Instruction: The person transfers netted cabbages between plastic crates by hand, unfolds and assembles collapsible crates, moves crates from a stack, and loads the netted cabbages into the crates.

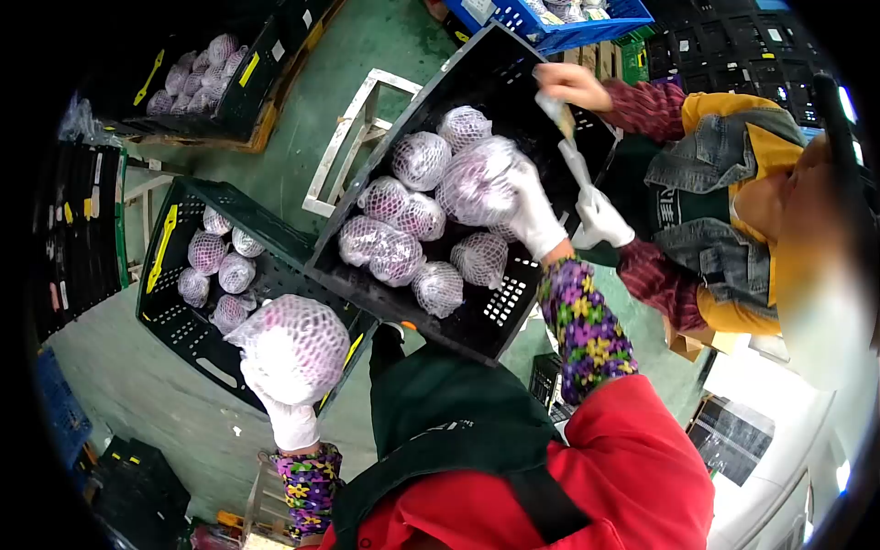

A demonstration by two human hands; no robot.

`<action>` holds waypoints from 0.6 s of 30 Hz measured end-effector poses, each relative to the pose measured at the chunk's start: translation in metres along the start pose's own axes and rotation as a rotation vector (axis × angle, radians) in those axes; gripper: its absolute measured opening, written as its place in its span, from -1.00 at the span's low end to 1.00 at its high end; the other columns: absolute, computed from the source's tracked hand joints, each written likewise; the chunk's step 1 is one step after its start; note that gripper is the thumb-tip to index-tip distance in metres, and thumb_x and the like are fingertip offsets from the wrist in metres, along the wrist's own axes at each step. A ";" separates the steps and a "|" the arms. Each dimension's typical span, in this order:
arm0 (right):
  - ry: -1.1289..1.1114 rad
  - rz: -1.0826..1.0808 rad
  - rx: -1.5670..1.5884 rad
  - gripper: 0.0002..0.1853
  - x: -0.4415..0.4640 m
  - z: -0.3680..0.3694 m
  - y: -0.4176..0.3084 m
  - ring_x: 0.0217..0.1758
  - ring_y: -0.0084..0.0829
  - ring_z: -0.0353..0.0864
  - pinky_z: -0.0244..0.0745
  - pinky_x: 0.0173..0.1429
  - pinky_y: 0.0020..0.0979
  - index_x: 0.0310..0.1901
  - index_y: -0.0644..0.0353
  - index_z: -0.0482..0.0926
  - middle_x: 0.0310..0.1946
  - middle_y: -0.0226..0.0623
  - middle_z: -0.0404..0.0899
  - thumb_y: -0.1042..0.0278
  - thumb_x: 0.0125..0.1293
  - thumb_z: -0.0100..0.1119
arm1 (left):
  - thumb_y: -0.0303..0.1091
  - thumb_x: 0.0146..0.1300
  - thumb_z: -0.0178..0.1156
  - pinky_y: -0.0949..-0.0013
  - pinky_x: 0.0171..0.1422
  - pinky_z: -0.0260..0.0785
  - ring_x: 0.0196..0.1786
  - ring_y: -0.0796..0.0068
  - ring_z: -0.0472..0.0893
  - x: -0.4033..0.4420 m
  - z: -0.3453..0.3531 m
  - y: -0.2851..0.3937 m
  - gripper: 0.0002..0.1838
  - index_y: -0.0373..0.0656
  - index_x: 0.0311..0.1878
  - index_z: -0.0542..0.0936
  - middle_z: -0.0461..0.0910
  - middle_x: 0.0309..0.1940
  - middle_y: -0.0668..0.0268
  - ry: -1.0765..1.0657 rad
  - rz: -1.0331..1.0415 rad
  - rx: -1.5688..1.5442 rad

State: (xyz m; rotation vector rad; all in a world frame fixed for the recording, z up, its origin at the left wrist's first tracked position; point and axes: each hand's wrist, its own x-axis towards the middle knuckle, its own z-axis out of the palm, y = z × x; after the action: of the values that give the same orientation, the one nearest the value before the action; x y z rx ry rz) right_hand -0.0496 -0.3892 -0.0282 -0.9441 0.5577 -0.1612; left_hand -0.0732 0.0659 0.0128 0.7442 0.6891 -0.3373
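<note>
In my gloved left hand (291, 420) is a round purple vegetable or fruit (295, 346), wrapped in a white net and clear film. It is held up over the near edge of the dark green crate (197, 367). My gloved right hand (536, 215) grips another net-wrapped purple ball (478, 181), above the large black crate (500, 55). Its fingers lie along the ball's right side. Below and left of it, several similar wrapped balls (422, 161) rest in the black crate. More wrapped balls (236, 273) lie in the green crate.
Across the black crate, a co-worker (724, 197) holds a thin whitish strip or bag (575, 163) between both hands. A white metal stand (344, 147) is beside the crate. Another filled crate (261, 82) sits on a pallet at upper left; a blue crate (587, 32) is at the top.
</note>
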 end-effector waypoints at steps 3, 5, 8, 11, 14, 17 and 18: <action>0.274 -0.017 -0.103 -0.37 0.058 -0.066 -0.019 0.17 -0.17 0.52 0.65 0.01 -0.01 0.36 -0.01 0.19 0.19 -0.14 0.38 0.31 0.30 0.20 | 0.25 0.31 0.06 -0.12 0.45 0.24 0.40 0.09 0.36 0.003 0.011 -0.029 -0.24 -0.05 0.42 0.32 0.36 0.38 0.17 -0.135 -0.046 0.015; 0.475 0.012 -0.239 -0.35 0.094 -0.091 -0.009 0.15 -0.17 0.53 0.68 -0.12 0.00 0.34 -0.07 0.22 0.17 -0.15 0.39 0.27 0.25 0.28 | 0.19 0.32 0.09 -0.07 0.46 0.25 0.39 0.12 0.37 0.002 0.020 -0.047 -0.25 -0.09 0.43 0.30 0.35 0.39 0.17 -0.179 -0.068 0.036; 0.289 0.153 -0.481 -0.33 0.141 -0.114 0.017 0.25 -0.19 0.44 0.52 0.05 0.05 0.38 -0.22 0.22 0.26 -0.29 0.37 0.19 0.25 0.27 | 0.10 0.31 0.16 0.08 0.47 0.26 0.37 0.24 0.40 0.006 0.093 -0.064 -0.22 -0.22 0.44 0.25 0.36 0.37 0.16 -0.347 -0.202 0.038; 0.184 0.157 -0.556 -0.31 0.134 -0.112 0.018 0.38 -0.18 0.31 0.31 0.28 -0.01 0.45 -0.15 0.16 0.36 -0.23 0.29 0.13 0.32 0.18 | 0.03 0.35 0.13 0.19 0.45 0.27 0.36 0.33 0.40 0.025 0.125 -0.105 -0.27 -0.25 0.42 0.25 0.38 0.33 0.17 -0.394 -0.292 0.199; 0.167 -0.051 -0.731 -0.31 0.086 -0.068 -0.016 0.43 -0.29 0.26 0.10 0.46 -0.40 0.46 0.20 0.16 0.38 -0.06 0.29 0.14 0.39 0.14 | -0.05 0.44 0.06 0.18 0.46 0.22 0.36 0.35 0.39 0.037 0.213 -0.145 -0.41 -0.15 0.42 0.26 0.38 0.31 0.22 -0.575 -0.297 0.380; 0.077 0.360 -0.583 -0.40 0.025 -0.064 -0.065 0.34 -0.28 0.35 0.25 0.34 -0.09 0.43 -0.07 0.29 0.39 -0.11 0.28 -0.12 0.44 -0.04 | -0.07 0.43 0.11 0.14 0.42 0.25 0.36 0.39 0.36 0.072 0.255 -0.221 -0.40 -0.06 0.43 0.22 0.32 0.32 0.25 -0.508 -0.440 0.255; 0.079 0.197 -0.618 -0.44 0.017 -0.063 -0.068 0.29 -0.33 0.40 0.28 0.33 -0.22 0.37 0.02 0.36 0.32 -0.13 0.36 -0.02 0.43 0.04 | -0.04 0.42 0.12 0.10 0.39 0.27 0.36 0.38 0.35 0.082 0.266 -0.241 -0.37 -0.04 0.43 0.20 0.29 0.34 0.25 -0.527 -0.459 0.284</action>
State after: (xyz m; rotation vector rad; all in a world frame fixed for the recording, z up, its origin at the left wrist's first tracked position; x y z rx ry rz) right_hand -0.0608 -0.4804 -0.0091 -1.4769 0.7907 0.1640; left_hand -0.0159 -0.2965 -0.0226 0.7164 0.3024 -1.0277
